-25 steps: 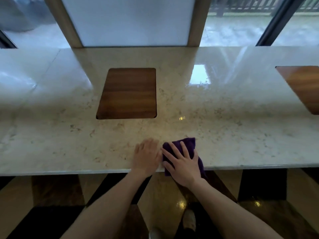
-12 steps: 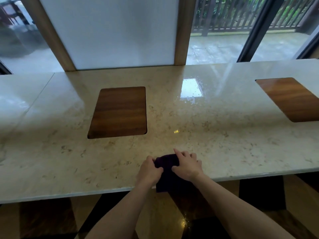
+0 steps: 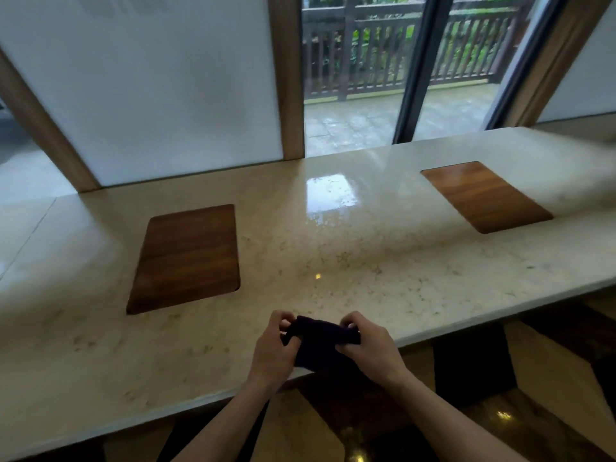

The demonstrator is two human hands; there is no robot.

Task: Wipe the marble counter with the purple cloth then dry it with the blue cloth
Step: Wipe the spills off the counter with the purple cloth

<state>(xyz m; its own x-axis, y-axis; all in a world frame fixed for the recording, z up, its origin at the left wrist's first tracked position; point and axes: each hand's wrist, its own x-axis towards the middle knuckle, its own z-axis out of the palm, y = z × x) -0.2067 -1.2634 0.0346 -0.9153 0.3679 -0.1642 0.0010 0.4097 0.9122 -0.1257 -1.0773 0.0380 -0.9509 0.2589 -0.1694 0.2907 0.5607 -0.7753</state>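
Note:
The dark purple cloth [image 3: 321,345] is held bunched between both hands, just above the front edge of the beige marble counter [image 3: 366,261]. My left hand [image 3: 273,351] pinches its left end. My right hand [image 3: 368,348] grips its right end. The cloth hangs a little past the counter's edge. No blue cloth is in view.
Two wooden panels are set flush in the counter, one at the left [image 3: 186,258] and one at the far right [image 3: 483,196]. A white panel and glass doors stand behind the counter. Dark and tan floor tiles lie below the front edge.
The cloth lay flat under my right hand a second ago; both hands have since gathered it and lifted it off the marble. My view has tilted up and shifted.

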